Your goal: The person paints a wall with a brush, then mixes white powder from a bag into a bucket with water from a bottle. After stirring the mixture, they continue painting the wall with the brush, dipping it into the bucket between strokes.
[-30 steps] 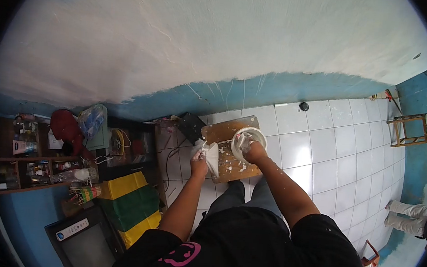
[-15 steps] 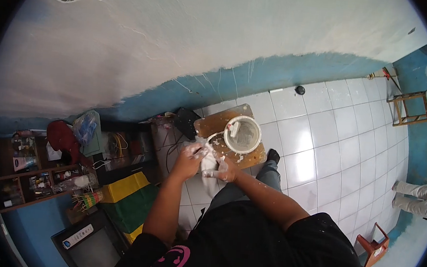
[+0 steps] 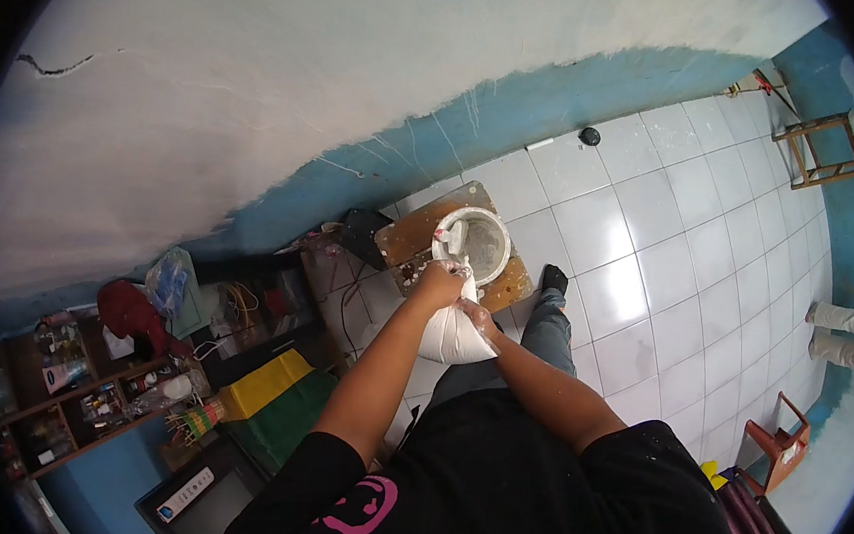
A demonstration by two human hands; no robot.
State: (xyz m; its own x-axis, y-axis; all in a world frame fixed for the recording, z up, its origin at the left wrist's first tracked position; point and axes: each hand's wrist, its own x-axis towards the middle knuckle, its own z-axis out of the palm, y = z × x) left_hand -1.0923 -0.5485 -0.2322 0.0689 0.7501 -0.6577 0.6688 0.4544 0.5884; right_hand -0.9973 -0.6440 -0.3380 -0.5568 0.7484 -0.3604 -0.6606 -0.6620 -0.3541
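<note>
A white bag (image 3: 454,337), full and rounded at its lower end, hangs between my hands. My left hand (image 3: 439,286) is closed round its gathered neck, close to the bucket's near rim. Lower on the right side, my right hand (image 3: 484,322) grips the bag as well, its fingers partly hidden. The bag's narrow top reaches the edge of a white bucket (image 3: 500,265). Inside the bucket, at its left, is a white tool (image 3: 456,237) with a bit of red. The bucket stands on a stained wooden stool (image 3: 431,219).
Shelves with small items (image 3: 97,382) and a green and yellow cloth (image 3: 281,396) are at the left. A black round object (image 3: 590,136) lies on the tiles. A wooden frame (image 3: 823,148) and red chair (image 3: 776,445) stand right. Another person's legs (image 3: 841,335) show at the right edge.
Both hands have moved right with the bag, and its neck is now at the bucket's rim. The bag's full lower part now shows. The whole view has turned slightly.
</note>
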